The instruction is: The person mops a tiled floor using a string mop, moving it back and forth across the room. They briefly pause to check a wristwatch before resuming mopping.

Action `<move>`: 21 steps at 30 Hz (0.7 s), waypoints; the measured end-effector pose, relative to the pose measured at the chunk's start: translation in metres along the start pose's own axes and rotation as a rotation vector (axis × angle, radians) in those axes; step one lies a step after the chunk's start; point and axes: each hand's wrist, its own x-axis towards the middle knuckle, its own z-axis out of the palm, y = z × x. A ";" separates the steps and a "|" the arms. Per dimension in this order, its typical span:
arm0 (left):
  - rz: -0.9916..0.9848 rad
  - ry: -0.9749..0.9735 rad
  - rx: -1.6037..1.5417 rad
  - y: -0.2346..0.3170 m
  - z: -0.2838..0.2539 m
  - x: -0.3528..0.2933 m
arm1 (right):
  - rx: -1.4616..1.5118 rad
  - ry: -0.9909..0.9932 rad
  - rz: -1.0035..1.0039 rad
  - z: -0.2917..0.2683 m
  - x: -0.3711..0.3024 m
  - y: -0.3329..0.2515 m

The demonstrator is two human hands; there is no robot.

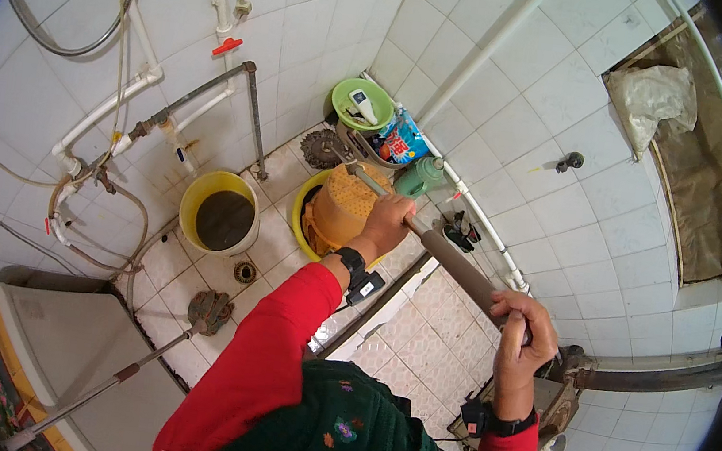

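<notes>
A long mop (458, 268) with a brown-grey handle slants across the middle, its dark round head (323, 148) on the tiles near the far corner. My left hand (385, 224) is wrapped round the shaft about halfway along. At the near end of the handle, my right hand (525, 329) closes round the grip. The shaft passes over an upturned orange-yellow perforated basket (343, 210), which sits in a yellow basin (298, 218). Left of these stands a yellow bucket (189, 206) holding dark water.
A second mop (135, 367) leans past a grey-topped cabinet (65, 361) at lower left. Green basin (340, 94), blue packet (404, 139) and green jug (420, 177) stand by the right wall. A floor drain (244, 272) lies near the bucket; pipes (257, 125) run along the left wall.
</notes>
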 end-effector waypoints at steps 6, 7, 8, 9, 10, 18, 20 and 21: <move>0.088 -0.197 -0.029 -0.013 0.009 -0.005 | 0.025 0.076 0.119 -0.004 -0.025 0.021; 0.084 -0.203 -0.008 -0.017 0.009 -0.003 | 0.054 0.108 0.149 0.000 -0.028 0.027; 0.089 -0.212 0.005 -0.023 0.011 0.000 | -0.025 0.095 0.150 0.003 -0.027 0.034; 0.099 -0.232 0.015 -0.028 0.013 0.004 | -0.021 0.105 0.222 0.007 -0.025 0.042; 0.077 -0.277 0.055 -0.034 0.013 0.010 | -0.030 0.075 0.235 0.011 -0.023 0.049; 0.028 -0.221 0.065 -0.026 0.001 0.008 | 0.063 0.032 0.203 0.005 -0.010 0.050; 0.003 -0.203 0.055 -0.010 -0.007 -0.002 | 0.054 0.033 0.187 -0.004 -0.009 0.039; 0.005 -0.184 0.048 -0.002 -0.013 -0.007 | 0.033 0.025 0.164 -0.011 -0.006 0.032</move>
